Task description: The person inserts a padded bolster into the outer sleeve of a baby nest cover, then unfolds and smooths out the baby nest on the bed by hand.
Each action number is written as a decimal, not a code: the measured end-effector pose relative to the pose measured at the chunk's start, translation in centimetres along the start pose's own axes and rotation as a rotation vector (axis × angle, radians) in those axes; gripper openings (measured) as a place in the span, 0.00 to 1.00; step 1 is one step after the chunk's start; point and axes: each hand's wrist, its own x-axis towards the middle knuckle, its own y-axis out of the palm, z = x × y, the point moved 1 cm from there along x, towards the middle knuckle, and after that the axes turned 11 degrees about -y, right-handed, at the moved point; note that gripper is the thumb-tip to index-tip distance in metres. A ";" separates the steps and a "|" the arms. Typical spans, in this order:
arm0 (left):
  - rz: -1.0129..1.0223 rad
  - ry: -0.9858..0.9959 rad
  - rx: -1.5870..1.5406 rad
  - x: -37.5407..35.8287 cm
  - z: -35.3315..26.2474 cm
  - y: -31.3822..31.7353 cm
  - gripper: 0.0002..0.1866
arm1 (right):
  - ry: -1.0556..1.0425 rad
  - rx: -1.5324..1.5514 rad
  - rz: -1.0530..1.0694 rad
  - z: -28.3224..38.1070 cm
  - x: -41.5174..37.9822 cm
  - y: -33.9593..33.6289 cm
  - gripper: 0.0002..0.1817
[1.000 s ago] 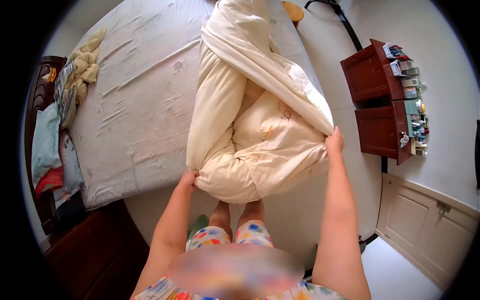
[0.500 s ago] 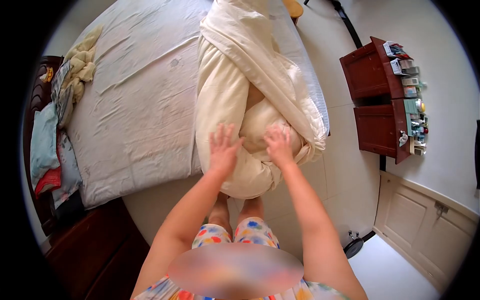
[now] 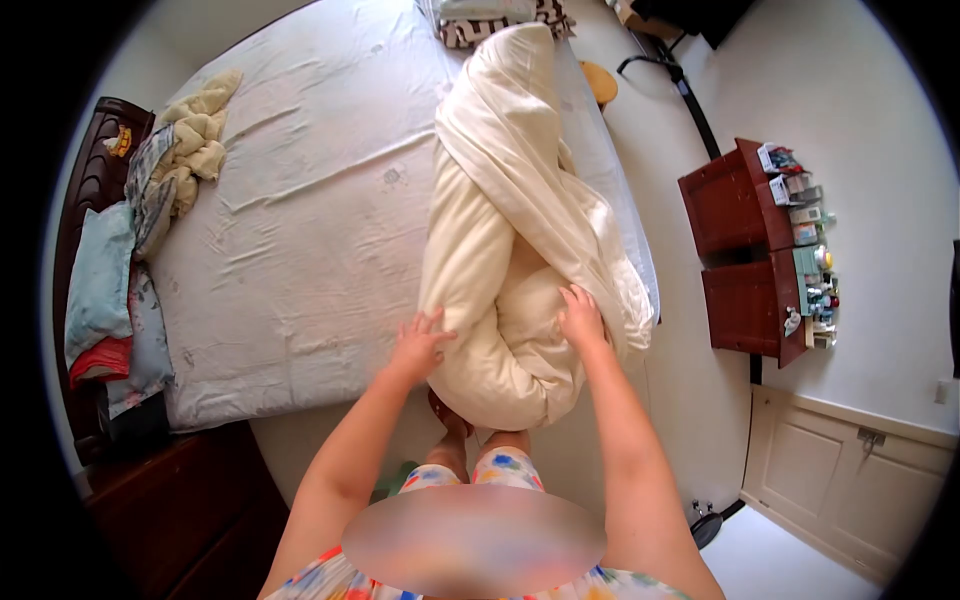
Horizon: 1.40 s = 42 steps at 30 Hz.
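A cream duvet lies bunched in a long, partly twisted roll along the right side of the bed. Its near end bulges past the bed's front edge, just before my legs. My left hand is at the roll's left side, fingers spread and fingertips touching the cloth. On the right part of the near end rests my right hand, its fingers extended over the fabric near a fold. Neither hand visibly grips the duvet. A pale fitted sheet covers the mattress beneath.
Pillows and a crumpled yellowish blanket lie by the dark headboard at left. Folded bedding sits at the far end. To the right stand a round stool, a red-brown cabinet topped with small items, and a door.
My hands have moved apart: the left to the duvet's left side, the right slightly outward and down. The view has shifted, showing folded bedding at the far end.
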 end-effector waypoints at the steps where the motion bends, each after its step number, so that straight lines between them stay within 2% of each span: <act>1: -0.024 0.006 -0.041 0.2 0.0 -0.5 0.28 | -0.035 0.039 -0.040 1.0 1.0 -0.6 0.27; 4: -0.130 0.053 -0.134 1.2 -0.3 -3.1 0.26 | -0.134 0.142 -0.131 4.4 4.1 -3.4 0.24; 7: -0.245 0.043 -0.220 3.5 -1.8 -6.5 0.28 | -0.270 0.060 -0.199 7.2 8.0 -5.4 0.24; 11: -0.323 -0.045 -0.237 8.5 -5.1 -10.3 0.43 | -0.421 -0.039 -0.088 9.4 14.2 -5.9 0.26; 12: -0.351 -0.072 -0.217 10.4 -6.1 -10.9 0.47 | -0.435 -0.021 0.039 9.6 16.1 -5.8 0.26; 14: -0.356 -0.119 -0.179 13.8 -7.5 -11.7 0.57 | -0.539 -0.163 0.101 9.5 19.6 -4.9 0.25; 17: -0.371 -0.147 -0.183 18.3 -8.4 -10.7 0.57 | -0.683 -0.309 0.079 6.9 24.9 -1.9 0.19; 19: -0.284 -0.187 -0.117 19.8 -8.3 -9.7 0.55 | -0.736 -0.389 0.080 4.8 28.4 -1.4 0.16; 20: -0.274 -0.195 -0.104 20.6 -7.6 -8.6 0.54 | -0.706 -0.497 0.137 3.5 29.8 -2.0 0.13; 22: -0.258 -0.206 -0.123 21.3 -7.2 -7.6 0.51 | -0.617 -0.675 0.169 0.3 32.8 -2.3 0.14; 24: -0.248 -0.213 -0.100 21.7 -6.5 -6.8 0.50 | -0.280 -0.732 -0.036 -4.1 35.8 -2.7 0.16; 26: -0.222 -0.217 -0.086 22.2 -6.1 -6.8 0.49 | 0.050 -0.558 0.017 -9.6 37.5 -4.4 0.19; 29: -0.150 -0.228 -0.073 22.0 -6.4 -8.4 0.48 | 0.287 -0.367 0.243 -10.3 39.1 -7.5 0.20; 30: -0.124 -0.234 -0.065 21.8 -6.7 -9.3 0.47 | 0.278 -0.364 0.197 -10.2 39.6 -7.1 0.17; 34: -0.034 -0.353 -0.271 25.1 -6.8 -13.0 0.46 | -0.284 -0.250 -0.045 -2.8 41.7 -8.5 0.11; 36: -0.278 -0.364 -0.316 27.9 -7.3 -15.4 0.47 | -0.580 -0.165 -0.097 0.7 42.7 -6.9 0.09; 38: -0.594 -0.286 -0.213 30.4 -9.5 -19.1 0.50 | -0.816 -0.170 -0.140 3.4 44.2 -4.4 0.09; 39: -0.528 -0.336 -0.188 31.9 -10.5 -20.3 0.51 | -0.926 -0.184 -0.192 4.0 45.0 -2.8 0.09; 40: -0.459 -0.385 -0.163 33.4 -11.4 -21.2 0.51 | -0.950 -0.368 -0.172 4.3 46.2 -1.8 0.11; 42: -0.338 -0.432 -0.150 35.1 -11.3 -21.1 0.52 | -0.827 -0.561 0.012 4.3 48.6 -1.9 0.11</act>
